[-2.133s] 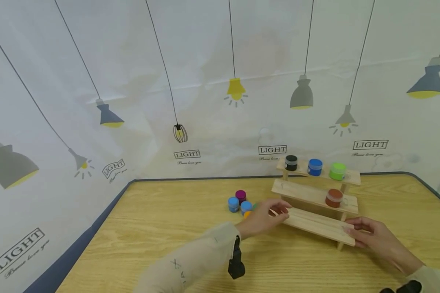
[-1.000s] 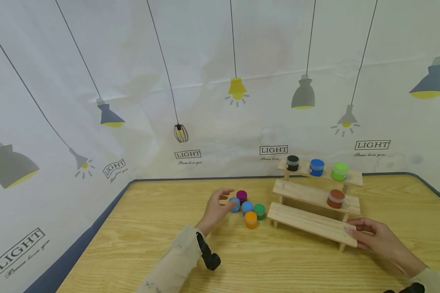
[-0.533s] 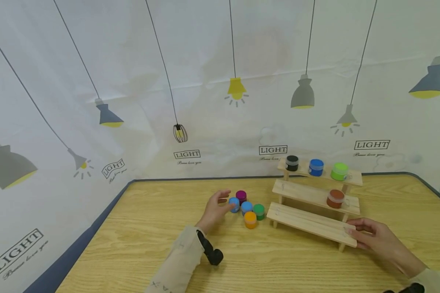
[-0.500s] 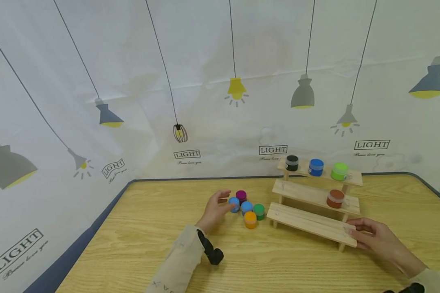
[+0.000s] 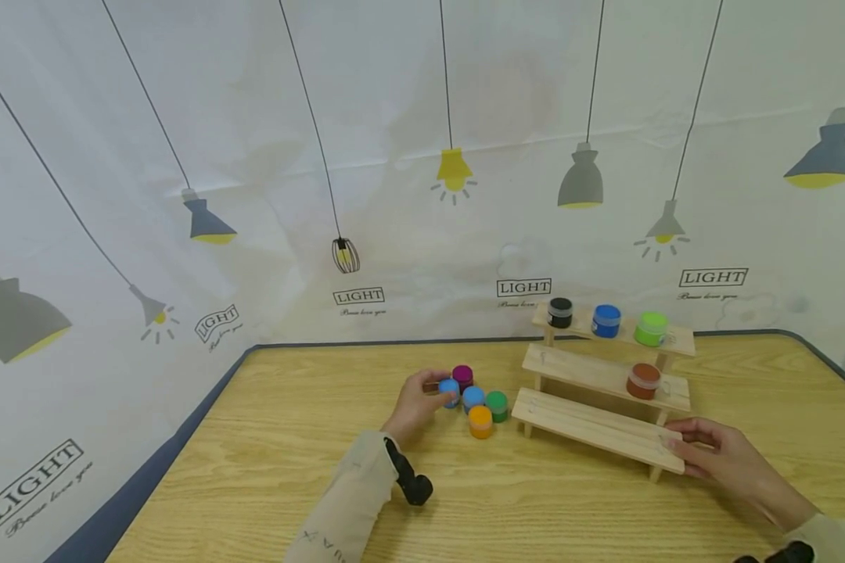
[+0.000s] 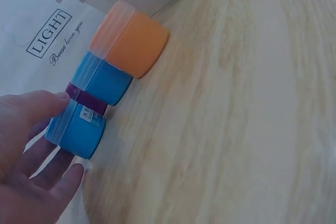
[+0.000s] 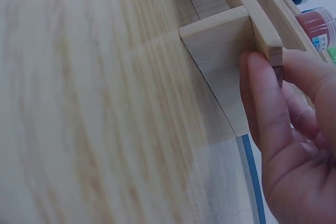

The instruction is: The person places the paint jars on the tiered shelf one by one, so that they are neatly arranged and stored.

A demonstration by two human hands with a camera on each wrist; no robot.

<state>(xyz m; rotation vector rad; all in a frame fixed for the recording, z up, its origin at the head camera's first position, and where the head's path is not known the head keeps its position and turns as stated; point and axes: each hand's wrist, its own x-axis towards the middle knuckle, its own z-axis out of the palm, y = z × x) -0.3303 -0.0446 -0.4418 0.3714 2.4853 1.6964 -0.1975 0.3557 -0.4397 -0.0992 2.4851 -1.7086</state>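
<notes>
Here the left hand [image 5: 414, 400] closes around the light blue jar [image 5: 449, 391] at the near-left edge of a small cluster of paint jars on the bench [image 5: 310, 461]. In the left wrist view, the thumb lies over the jar's upper side and the fingers [image 6: 55, 169] curl beneath it — a pinching grip, with the jar apparently resting on the wood. Just beyond the grip, packed tight, sit the purple jar [image 5: 462, 376], a second blue jar [image 5: 473, 397], the green jar [image 5: 497, 404] and the orange jar [image 5: 480, 421]; taking the outermost one spares the rest from being knocked.

The right hand [image 5: 718, 457] grips the near right end of the stepped wooden rack [image 5: 591, 422], thumb on top of the lowest step and fingers [image 7: 265, 114] wrapped round its end — likely steadying the light rack. Up and away from that grip, the brown jar [image 5: 641, 380] stands on the middle step, and the black jar [image 5: 559, 312], dark blue jar [image 5: 606, 320] and lime jar [image 5: 651, 328] line the top one. The lowest step is bare.
</notes>
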